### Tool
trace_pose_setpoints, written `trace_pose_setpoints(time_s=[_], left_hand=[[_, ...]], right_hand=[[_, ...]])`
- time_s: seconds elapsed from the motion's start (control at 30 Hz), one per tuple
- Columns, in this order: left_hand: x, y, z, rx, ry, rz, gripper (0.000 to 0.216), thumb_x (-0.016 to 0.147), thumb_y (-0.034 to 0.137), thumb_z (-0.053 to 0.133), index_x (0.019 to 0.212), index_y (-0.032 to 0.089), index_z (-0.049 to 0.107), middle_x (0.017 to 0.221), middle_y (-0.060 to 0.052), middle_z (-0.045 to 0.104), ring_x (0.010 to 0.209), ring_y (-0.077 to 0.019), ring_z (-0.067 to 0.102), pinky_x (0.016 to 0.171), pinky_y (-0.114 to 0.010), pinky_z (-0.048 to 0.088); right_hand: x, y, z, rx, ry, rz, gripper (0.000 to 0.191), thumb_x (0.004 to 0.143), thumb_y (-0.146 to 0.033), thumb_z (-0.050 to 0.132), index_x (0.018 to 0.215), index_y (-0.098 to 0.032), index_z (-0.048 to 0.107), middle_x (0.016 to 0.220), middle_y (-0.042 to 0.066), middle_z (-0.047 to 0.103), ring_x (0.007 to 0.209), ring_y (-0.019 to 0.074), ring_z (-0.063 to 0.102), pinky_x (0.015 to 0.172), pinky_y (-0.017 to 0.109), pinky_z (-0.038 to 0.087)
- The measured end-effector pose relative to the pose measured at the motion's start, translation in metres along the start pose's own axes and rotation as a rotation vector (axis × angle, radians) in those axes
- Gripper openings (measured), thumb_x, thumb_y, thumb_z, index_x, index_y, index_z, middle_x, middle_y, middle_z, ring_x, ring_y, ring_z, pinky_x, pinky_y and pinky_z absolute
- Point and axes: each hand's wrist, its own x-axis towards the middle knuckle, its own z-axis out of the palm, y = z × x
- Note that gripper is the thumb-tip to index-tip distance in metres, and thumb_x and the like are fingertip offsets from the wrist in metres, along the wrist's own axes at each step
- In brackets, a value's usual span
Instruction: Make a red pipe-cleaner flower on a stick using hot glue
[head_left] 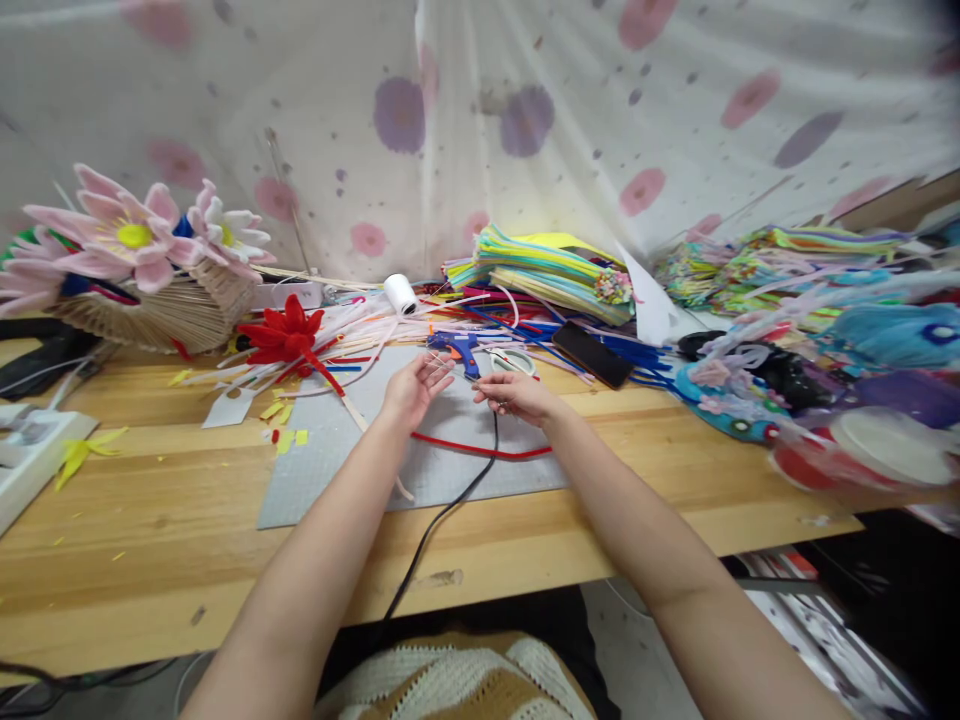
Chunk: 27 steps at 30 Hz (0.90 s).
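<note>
My left hand (418, 392) is raised over the grey mat (322, 480), palm turned up and fingers apart. Faint thin lines cross near its fingertips, too fine to make out. Opposite it, my right hand (519, 395) has thumb and fingers pinched together, and whatever is between them is too small to name. A blue glue gun (463, 350) lies just behind both hands, and a black cord (442, 512) runs forward off the table edge. Below the hands, a red pipe cleaner (480, 450) stretches across the mat.
A red pipe-cleaner flower (289, 335) lies left of the mat. Behind are a white thread spool (400, 294), scissors (512, 362), a dark phone (592, 353) and bundled pipe cleaners (555, 275). Pink flowers (135, 235) stand far left, above a white power strip (34, 455).
</note>
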Motion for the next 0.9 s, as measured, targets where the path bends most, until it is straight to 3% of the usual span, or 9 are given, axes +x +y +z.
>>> trace_pose_setpoints(time_s=[0.23,0.43,0.57,0.7,0.77,0.83,0.9], left_hand=[[0.0,-0.001,-0.015,-0.047,0.094,-0.014,0.021,0.086,0.022,0.042,0.082,0.01,0.059,0.068,-0.006,0.063,0.067,-0.0129,0.063,0.073,-0.03,0.05],[0.003,-0.002,-0.013,-0.078,0.24,0.11,0.017,0.085,0.017,0.044,0.074,0.012,0.056,0.064,-0.003,0.061,0.065,-0.012,0.063,0.071,-0.028,0.05],[0.006,0.007,-0.019,-0.161,0.302,0.158,0.021,0.086,0.02,0.042,0.071,0.012,0.055,0.064,-0.002,0.059,0.065,-0.0123,0.064,0.072,-0.029,0.05],[0.009,0.017,-0.03,-0.191,0.374,0.209,0.023,0.087,0.022,0.041,0.07,0.013,0.055,0.066,-0.002,0.059,0.064,-0.0104,0.063,0.075,-0.029,0.05],[0.01,0.02,-0.033,-0.166,0.38,0.242,0.022,0.086,0.023,0.042,0.071,0.013,0.055,0.067,-0.002,0.059,0.065,-0.0099,0.062,0.075,-0.03,0.049],[0.01,0.02,-0.032,-0.107,0.376,0.305,0.021,0.086,0.025,0.044,0.072,0.014,0.055,0.066,-0.001,0.058,0.066,-0.0104,0.062,0.074,-0.03,0.049],[0.009,0.019,-0.027,-0.011,0.359,0.409,0.02,0.084,0.028,0.046,0.073,0.014,0.056,0.065,0.0,0.057,0.066,-0.0112,0.062,0.072,-0.03,0.05]], right_hand=[[0.003,0.009,-0.001,-0.058,-0.018,0.02,0.008,0.075,-0.022,0.059,0.079,-0.015,0.06,0.072,0.002,0.067,0.044,0.0026,0.051,0.036,0.011,0.036],[-0.007,0.005,-0.001,-0.19,0.026,0.011,0.011,0.078,-0.025,0.057,0.073,-0.016,0.052,0.07,0.003,0.067,0.047,0.0066,0.058,0.04,0.014,0.043],[-0.018,0.001,-0.013,-0.246,0.091,-0.034,0.014,0.078,-0.027,0.055,0.072,-0.017,0.049,0.063,0.001,0.066,0.039,0.0044,0.051,0.034,0.013,0.036],[-0.029,0.001,-0.036,-0.117,0.126,-0.107,0.02,0.075,-0.034,0.058,0.075,-0.018,0.047,0.055,-0.003,0.062,0.033,0.003,0.044,0.031,0.012,0.028],[-0.033,0.001,-0.047,-0.01,0.135,-0.14,0.026,0.071,-0.038,0.062,0.076,-0.019,0.045,0.063,-0.001,0.065,0.045,0.0062,0.055,0.039,0.014,0.038],[-0.035,0.002,-0.055,0.065,0.186,-0.225,0.031,0.068,-0.04,0.065,0.077,-0.021,0.043,0.074,0.0,0.068,0.064,0.0107,0.064,0.057,0.021,0.049],[-0.035,0.003,-0.06,0.088,0.278,-0.355,0.034,0.067,-0.043,0.065,0.079,-0.022,0.042,0.08,0.0,0.069,0.075,0.0125,0.065,0.071,0.027,0.05]])
